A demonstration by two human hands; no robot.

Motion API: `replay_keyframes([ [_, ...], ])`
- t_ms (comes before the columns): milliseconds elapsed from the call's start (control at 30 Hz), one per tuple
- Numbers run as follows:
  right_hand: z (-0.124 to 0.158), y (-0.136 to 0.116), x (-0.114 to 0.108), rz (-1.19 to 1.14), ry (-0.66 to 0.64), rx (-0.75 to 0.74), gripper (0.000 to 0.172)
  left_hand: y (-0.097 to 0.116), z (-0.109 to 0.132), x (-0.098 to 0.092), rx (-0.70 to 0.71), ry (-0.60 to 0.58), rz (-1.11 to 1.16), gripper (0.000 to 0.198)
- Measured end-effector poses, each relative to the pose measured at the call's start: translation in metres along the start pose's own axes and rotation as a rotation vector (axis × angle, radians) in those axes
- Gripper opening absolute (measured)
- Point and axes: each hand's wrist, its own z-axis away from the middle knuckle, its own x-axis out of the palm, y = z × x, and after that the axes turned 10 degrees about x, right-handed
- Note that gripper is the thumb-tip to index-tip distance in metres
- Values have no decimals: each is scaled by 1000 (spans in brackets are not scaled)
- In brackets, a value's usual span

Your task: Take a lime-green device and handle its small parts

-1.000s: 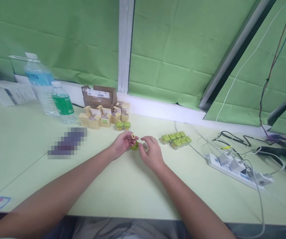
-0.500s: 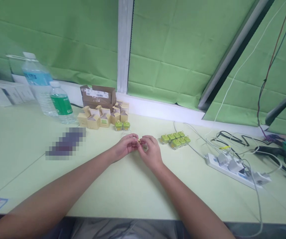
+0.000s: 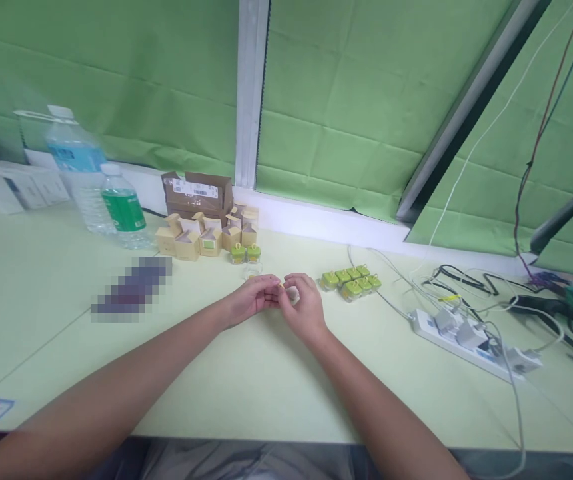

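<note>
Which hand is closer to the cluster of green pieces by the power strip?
Right. The right hand lies just beside the green pieces; the left hand sits on its far side, both pinching a small piece.

forearms stretched forward, hands meeting, fingertips pinched together

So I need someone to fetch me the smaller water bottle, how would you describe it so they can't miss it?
Look to the far left of the pale green table, near the wall. Two clear bottles stand side by side there, left of the small tan boxes. Take the shorter bottle with the green label and white cap; the taller bottle behind it has a blue label.
</note>
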Motion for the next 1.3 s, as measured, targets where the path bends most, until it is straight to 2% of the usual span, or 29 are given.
replay_keyframes([
  [400,-1,-2,-1,-24,-69,27,4,0,0,3,6,57,-30,24],
  [967,-1,-7,-4,-98,-92,-4,6,5,2,8,-1,41,-28,29],
  [1300,0,-5,-2,-75,-90,24,5,1,1,3,9,35,-32,25],
])
